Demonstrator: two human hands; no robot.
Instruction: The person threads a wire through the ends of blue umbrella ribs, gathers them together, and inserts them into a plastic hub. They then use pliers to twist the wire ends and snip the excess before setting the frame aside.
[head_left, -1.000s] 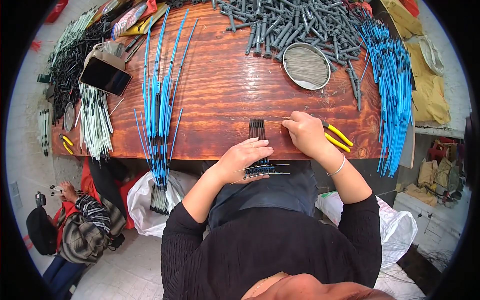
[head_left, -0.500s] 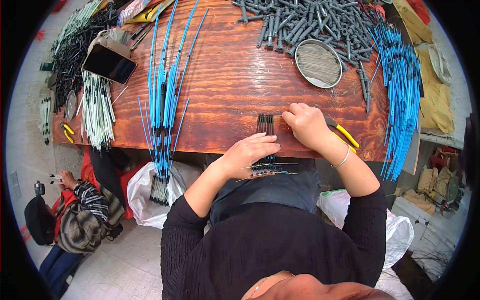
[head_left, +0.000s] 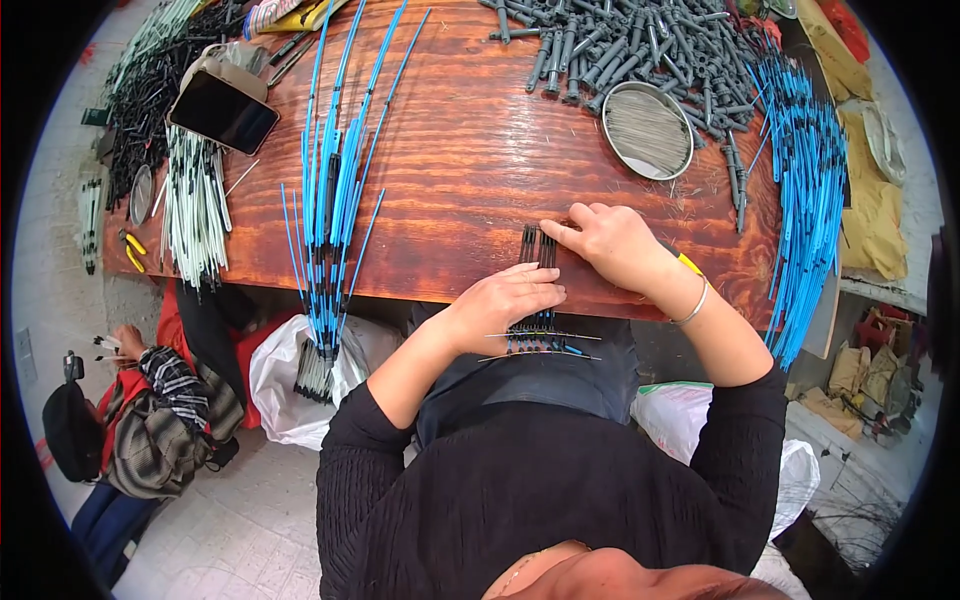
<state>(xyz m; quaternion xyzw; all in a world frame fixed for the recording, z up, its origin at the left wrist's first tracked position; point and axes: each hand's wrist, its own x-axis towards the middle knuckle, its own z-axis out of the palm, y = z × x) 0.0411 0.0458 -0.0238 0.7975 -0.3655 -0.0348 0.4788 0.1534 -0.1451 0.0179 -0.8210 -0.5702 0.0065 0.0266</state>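
Observation:
My left hand [head_left: 505, 303] lies across a row of thin black rods [head_left: 530, 243] at the table's near edge, fingers together and holding them down; its thumb is hidden. The rods run under the palm and out over my lap, where blue parts show and two thin wires [head_left: 545, 336] cross them. At the rods' far ends is my right hand [head_left: 618, 252], its fingertips pinched against the right-hand rods. What it pinches, if anything, is hidden. Yellow-handled pliers [head_left: 690, 264] lie partly behind my right wrist.
Farther off stand a round dish [head_left: 655, 172] of thin wires and a pile of grey plastic tubes [head_left: 650, 45]. Blue rods [head_left: 800, 180] lie right, another blue bundle [head_left: 335, 200] left. A phone [head_left: 222, 112] leans near pale rods [head_left: 195, 220]. Another person [head_left: 175, 430] sits at left.
My right hand has moved left onto the rods' far ends. A thin line seen between its fingertips and the rods before no longer shows. The row of rods now has a gap in it.

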